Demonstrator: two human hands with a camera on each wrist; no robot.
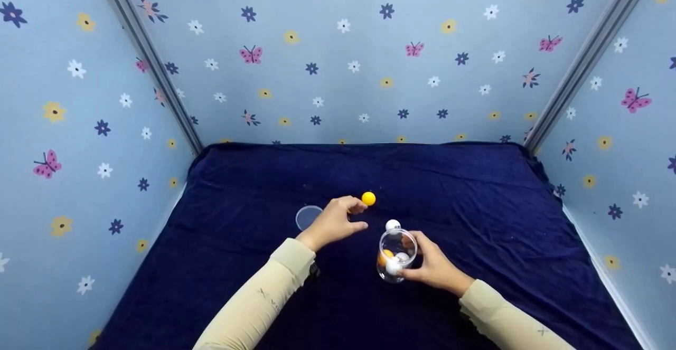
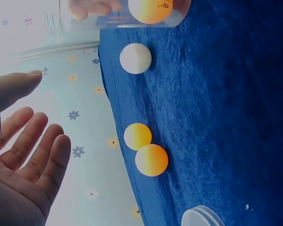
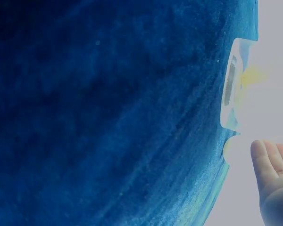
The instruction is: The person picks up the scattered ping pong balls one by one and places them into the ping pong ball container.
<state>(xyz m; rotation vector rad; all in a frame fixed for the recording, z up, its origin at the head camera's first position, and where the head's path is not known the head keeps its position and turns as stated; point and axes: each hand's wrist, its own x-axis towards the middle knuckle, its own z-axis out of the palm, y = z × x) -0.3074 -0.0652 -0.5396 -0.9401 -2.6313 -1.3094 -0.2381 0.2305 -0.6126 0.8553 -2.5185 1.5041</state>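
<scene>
In the head view my right hand [image 1: 435, 265] grips the side of a clear plastic jar [image 1: 393, 240], which stands with its mouth upward. Inside lie orange and white table tennis balls; the left wrist view shows an orange ball [image 2: 151, 8] through its wall. My left hand [image 1: 335, 223] hovers left of the jar, fingers relaxed, holding nothing. Just beyond its fingertips sits a yellow-orange table tennis ball [image 1: 368, 198]. A second orange ball [image 2: 151, 160] touches it in the left wrist view. Close behind the jar lies a white ball [image 1: 392, 225]. Glare washes out the right wrist view.
A round translucent lid [image 1: 308, 216] lies left of my left hand, partly covered by it. Wrinkled dark blue cloth [image 1: 475, 197] covers the table. Flower-patterned walls [image 1: 364, 86] enclose the back and both sides.
</scene>
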